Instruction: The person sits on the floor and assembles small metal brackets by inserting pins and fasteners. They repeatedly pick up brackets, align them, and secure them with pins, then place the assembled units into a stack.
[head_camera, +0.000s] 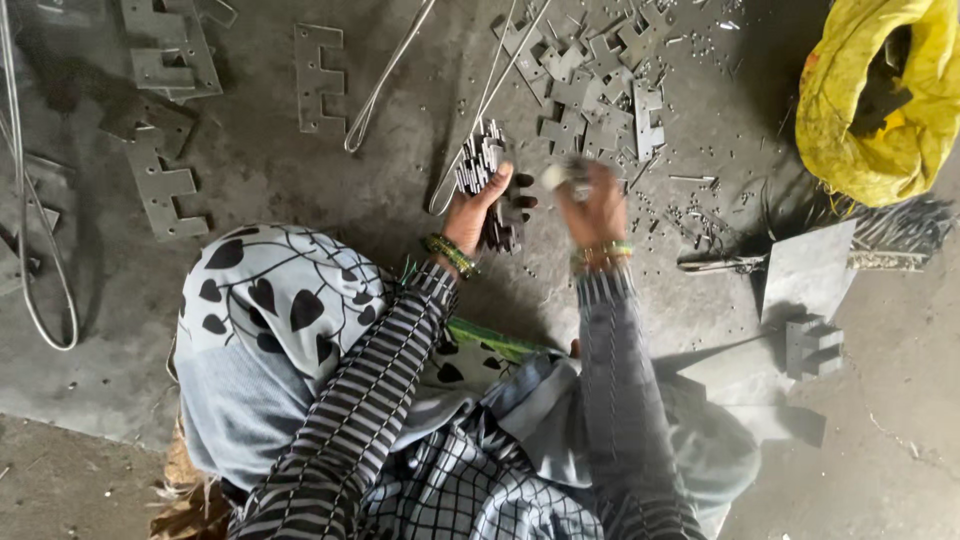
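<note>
My left hand (478, 208) grips a stack of flat notched metal plates (484, 160), held upright on edge above the grey floor. My right hand (596, 205) is just to its right, blurred, with its fingers closed on a small pale metal piece (558, 176). Both wrists wear green and gold bangles, and the sleeves are striped black and white. A heap of loose notched metal plates (590, 85) lies on the floor just beyond both hands.
More flat notched plates (165, 185) lie at the far left, and bent wire loops (385, 85) cross the floor. A yellow sack (880, 100) sits at the top right. A grey sheet (808, 272) and a small stacked block (812, 346) lie at right. Small pins scatter around.
</note>
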